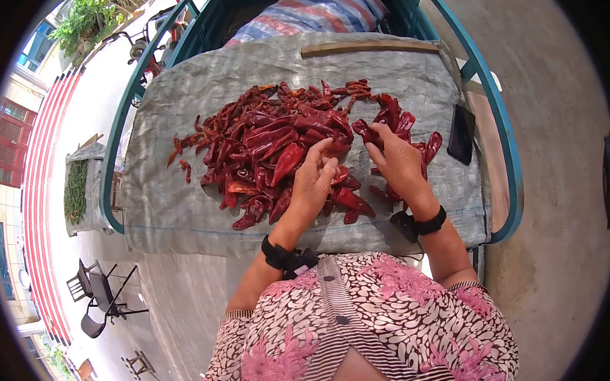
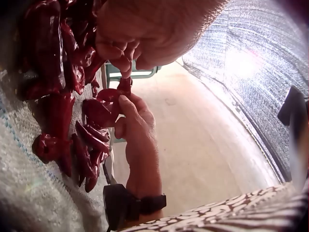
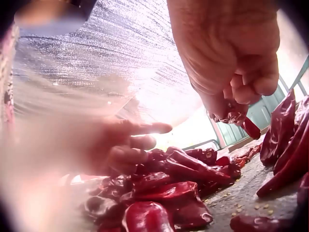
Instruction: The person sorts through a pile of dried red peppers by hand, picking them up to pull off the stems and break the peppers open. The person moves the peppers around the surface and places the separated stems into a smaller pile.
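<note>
A heap of dried red chili peppers [image 1: 270, 145] lies on the grey woven sheet [image 1: 165, 215]. My right hand [image 1: 401, 163] pinches one red chili pepper [image 1: 363, 130] between thumb and fingers, just right of the heap. Wrinkled skin shows on that chili pepper [image 3: 229, 116] in the right wrist view. My left hand [image 1: 311, 183] hovers over the heap's near right side, facing the right hand. In the right wrist view its index finger points out and the other fingers bend loosely, with nothing seen between them. The left fingertips [image 2: 125, 72] come close to the pinched pepper's end.
More chili peppers [image 1: 405, 123] lie in a smaller group on the right. A black phone [image 1: 461, 134] rests near the sheet's right edge. Teal rails [image 1: 508, 150] frame the cart bed. A wooden strip [image 1: 370, 48] and a striped bag [image 1: 312, 14] are at the back.
</note>
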The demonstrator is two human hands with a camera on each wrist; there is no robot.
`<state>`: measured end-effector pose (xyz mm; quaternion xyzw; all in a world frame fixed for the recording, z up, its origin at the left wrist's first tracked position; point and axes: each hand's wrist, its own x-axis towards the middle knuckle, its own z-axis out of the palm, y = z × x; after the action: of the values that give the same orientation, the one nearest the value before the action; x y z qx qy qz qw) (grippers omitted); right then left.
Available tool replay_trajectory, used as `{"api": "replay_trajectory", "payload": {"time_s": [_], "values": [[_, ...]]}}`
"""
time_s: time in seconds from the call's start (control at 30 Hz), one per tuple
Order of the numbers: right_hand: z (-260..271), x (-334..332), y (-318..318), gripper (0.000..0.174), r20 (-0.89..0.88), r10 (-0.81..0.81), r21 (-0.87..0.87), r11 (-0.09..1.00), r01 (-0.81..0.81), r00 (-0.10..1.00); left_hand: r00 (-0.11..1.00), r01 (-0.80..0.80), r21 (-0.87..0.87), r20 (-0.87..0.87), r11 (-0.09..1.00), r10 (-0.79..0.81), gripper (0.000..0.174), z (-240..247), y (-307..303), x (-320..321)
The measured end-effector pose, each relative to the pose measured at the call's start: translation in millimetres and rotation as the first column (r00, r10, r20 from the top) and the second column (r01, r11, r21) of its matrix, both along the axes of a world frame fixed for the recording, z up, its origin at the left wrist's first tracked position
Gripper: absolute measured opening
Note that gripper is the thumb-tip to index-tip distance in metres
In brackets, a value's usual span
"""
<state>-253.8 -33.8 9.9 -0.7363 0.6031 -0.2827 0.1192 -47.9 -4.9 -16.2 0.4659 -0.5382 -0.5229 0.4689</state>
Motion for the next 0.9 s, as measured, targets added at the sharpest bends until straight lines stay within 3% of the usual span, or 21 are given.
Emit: {"api": "replay_trajectory", "payload": {"time_s": [0.1, 0.2, 0.27, 0.33, 0.37, 0.47, 0.57, 0.67, 0.7, 0.73, 0.77, 0.87, 0.9], "values": [[-5, 3, 14, 0.041, 0.248, -0.016, 0.192, 0.981, -0.033, 0.969, 0.998, 0.033, -0.056, 0.048, 0.998, -0.03, 0.055, -5, -2, -3], [-9, 6, 31, 0.038, 0.383, 0.087, 0.141, 0.978, -0.152, 0.92, 0.998, 0.055, -0.025, -0.013, 0.998, -0.055, 0.061, 1, 0, -5], [-7, 5, 41, 0.035, 0.432, 0.238, 0.105, 0.945, -0.31, 0.87, 0.996, 0.075, 0.016, -0.042, 0.997, -0.075, 0.047, 10, 2, -4], [-1, 6, 44, 0.035, 0.474, 0.225, 0.194, 0.916, -0.35, 0.851, 0.988, 0.142, 0.018, -0.058, 0.99, -0.14, 0.039, 8, 1, -4], [-5, 6, 44, 0.033, 0.478, 0.248, 0.166, 0.916, -0.364, 0.842, 0.99, 0.131, -0.002, -0.05, 0.991, -0.13, 0.027, 9, 3, -4], [-13, 5, 41, 0.029, 0.473, 0.289, 0.127, 0.912, -0.389, 0.832, 0.99, 0.134, -0.239, 0.067, 0.962, -0.122, 0.022, 6, 3, -2], [1, 5, 42, 0.027, 0.437, 0.28, 0.161, 0.911, -0.38, 0.855, 0.995, 0.087, -0.157, 0.06, 0.984, -0.079, 0.018, 8, 5, 0], [15, 1, 29, 0.025, 0.372, 0.257, 0.111, 0.942, -0.318, 0.892, 0.977, -0.021, -0.04, -0.213, 0.999, 0.012, 0.018, -1, 2, 3], [13, -3, 21, 0.025, 0.341, 0.22, 0.075, 0.963, -0.26, 0.914, 0.988, -0.091, -0.128, -0.135, 0.988, 0.073, 0.018, -1, -1, 3], [14, -6, 13, 0.025, 0.31, 0.181, 0.036, 0.979, -0.202, 0.933, 0.989, -0.095, -0.093, -0.12, 0.991, 0.084, 0.018, 4, 0, 4], [19, -8, 7, 0.028, 0.314, 0.072, 0.132, 0.984, -0.118, 0.947, 0.99, -0.1, -0.06, -0.106, 0.993, 0.093, 0.018, 11, 2, 7], [2, -3, -12, 0.033, 0.106, -0.019, -0.259, 0.965, 0.046, 0.994, 0.99, -0.095, -0.05, -0.112, 0.994, 0.089, 0.017, 8, 2, 7], [-12, -2, -21, 0.037, 0.16, 0.065, -0.182, 0.983, -0.035, 0.985, 0.989, -0.078, -0.036, -0.133, 0.996, 0.072, 0.017, 5, 3, 6]]}}
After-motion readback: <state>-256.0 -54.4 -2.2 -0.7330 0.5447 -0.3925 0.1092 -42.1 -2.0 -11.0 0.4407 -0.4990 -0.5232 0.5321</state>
